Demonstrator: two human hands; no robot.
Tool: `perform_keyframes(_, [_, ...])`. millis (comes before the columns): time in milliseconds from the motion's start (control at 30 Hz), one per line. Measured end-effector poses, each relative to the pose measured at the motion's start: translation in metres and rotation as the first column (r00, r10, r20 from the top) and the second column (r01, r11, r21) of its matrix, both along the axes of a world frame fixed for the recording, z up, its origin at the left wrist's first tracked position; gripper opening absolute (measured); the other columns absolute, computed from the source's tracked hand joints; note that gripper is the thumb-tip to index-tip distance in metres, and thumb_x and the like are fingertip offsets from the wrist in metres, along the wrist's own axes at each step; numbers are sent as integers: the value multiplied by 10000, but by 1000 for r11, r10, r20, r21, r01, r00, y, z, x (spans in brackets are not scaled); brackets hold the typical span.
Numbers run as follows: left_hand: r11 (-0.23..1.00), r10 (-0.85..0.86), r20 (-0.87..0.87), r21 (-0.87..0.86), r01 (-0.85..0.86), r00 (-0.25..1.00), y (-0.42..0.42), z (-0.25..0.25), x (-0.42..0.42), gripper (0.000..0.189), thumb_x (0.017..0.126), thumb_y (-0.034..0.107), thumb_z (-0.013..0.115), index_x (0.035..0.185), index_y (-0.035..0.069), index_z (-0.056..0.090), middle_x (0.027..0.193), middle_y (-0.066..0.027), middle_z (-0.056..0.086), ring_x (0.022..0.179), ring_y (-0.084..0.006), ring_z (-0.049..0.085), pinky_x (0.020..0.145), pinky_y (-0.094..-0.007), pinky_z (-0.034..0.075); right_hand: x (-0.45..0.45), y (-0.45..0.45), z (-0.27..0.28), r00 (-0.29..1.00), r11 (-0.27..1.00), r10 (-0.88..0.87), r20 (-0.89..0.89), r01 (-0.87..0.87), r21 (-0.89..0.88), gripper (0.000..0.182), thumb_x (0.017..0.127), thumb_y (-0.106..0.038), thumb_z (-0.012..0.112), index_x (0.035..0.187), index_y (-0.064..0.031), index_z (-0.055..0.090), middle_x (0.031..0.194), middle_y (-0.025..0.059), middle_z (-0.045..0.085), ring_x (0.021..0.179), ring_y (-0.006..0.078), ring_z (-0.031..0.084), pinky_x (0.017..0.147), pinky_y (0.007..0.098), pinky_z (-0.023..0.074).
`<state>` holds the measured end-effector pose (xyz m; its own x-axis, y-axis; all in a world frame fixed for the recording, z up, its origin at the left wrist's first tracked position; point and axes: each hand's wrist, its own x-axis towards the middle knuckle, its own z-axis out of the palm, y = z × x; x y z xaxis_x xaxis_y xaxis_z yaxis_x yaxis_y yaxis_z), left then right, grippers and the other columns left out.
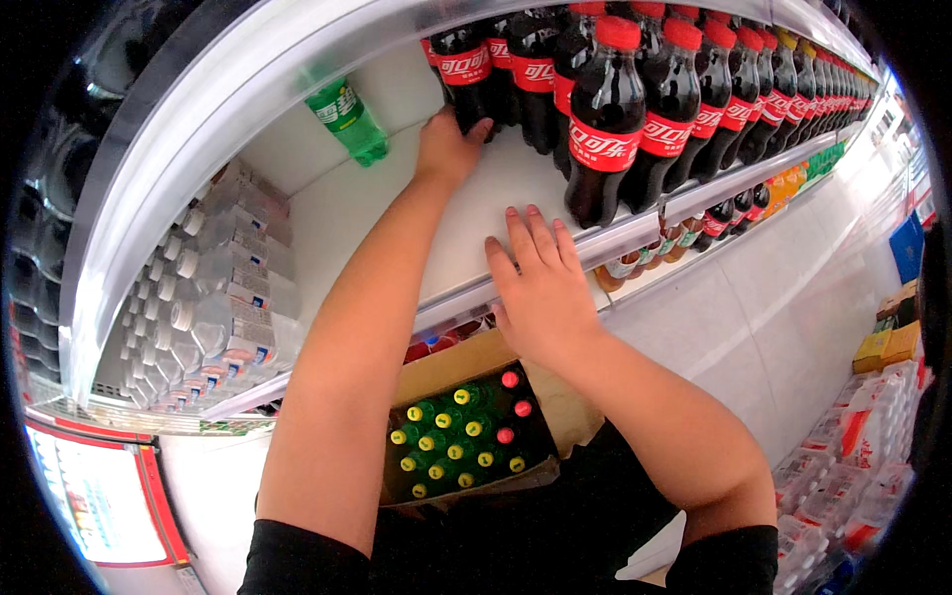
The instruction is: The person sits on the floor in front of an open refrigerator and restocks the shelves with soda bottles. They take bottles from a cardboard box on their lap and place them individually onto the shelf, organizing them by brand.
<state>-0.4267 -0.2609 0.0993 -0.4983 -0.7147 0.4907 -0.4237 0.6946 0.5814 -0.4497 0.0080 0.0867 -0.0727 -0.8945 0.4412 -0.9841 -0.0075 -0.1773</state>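
My left hand [450,149] reaches deep onto a white shelf [357,223] and grips the lower part of a Coca-Cola bottle [462,71] at the back. Its thumb shows on the near side; the other fingers are mostly hidden. My right hand [547,290] lies over the shelf's clear front rail [625,242], fingers slightly spread and holding nothing. Just beyond it stands the front Coca-Cola bottle [606,134], upright with a red cap. A green Sprite bottle [348,123] stands near the back wall, left of my left hand.
Below the shelf, an open cardboard box [446,372] holds several bottles with yellow or red caps. Water bottles [230,320] line the left, and cola rows [781,97] run right. Wrapped bottle packs [840,476] and a red-framed cooler [160,506] flank the floor [729,335].
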Motion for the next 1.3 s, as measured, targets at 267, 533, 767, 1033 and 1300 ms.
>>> perform_keyframes(267, [994,8,39,106,-13,999,69,32,36,504,894,248,793,1278,-33,624,1276,-269,689,1159,-399,696,964,-447,572,2,1,2,1000,1000,9,-8,-9,11,698,802,-254,753,1415,18,559,1579,249,428,1518,414,341,1273,553,211])
perform_keyframes(533, [945,-303,-48,111,306,952,195,41,188,83,892,-16,753,942,25,701,908,-95,694,755,-174,669,673,-289,540,12,12,7,999,998,38,1,-38,52,745,807,-220,778,1449,45,509,1595,261,395,1528,433,325,1266,558,241])
perform_keyframes(767, [884,-258,190,442,153,947,242,-26,318,141,960,97,740,866,30,658,641,-144,610,561,-282,635,541,-354,486,50,33,17,942,962,261,212,-271,18,577,814,-144,780,1335,11,586,1570,273,398,1483,467,374,1225,566,319])
perform_keyframes(1033, [910,-209,351,412,50,913,264,-76,363,97,904,32,658,999,19,656,783,-144,658,666,-341,668,622,-437,529,71,31,-21,877,935,276,393,-339,100,177,804,-26,776,795,-34,600,1000,134,682,1011,370,659,853,449,545])
perform_keyframes(1300, [914,-339,534,383,135,775,254,-87,386,282,918,172,687,1160,34,643,1036,-182,674,1007,-407,675,959,-524,517,85,21,-92,986,350,162,25,-81,933,396,968,-280,673,1277,-41,608,1279,186,681,1221,385,660,988,500,564])
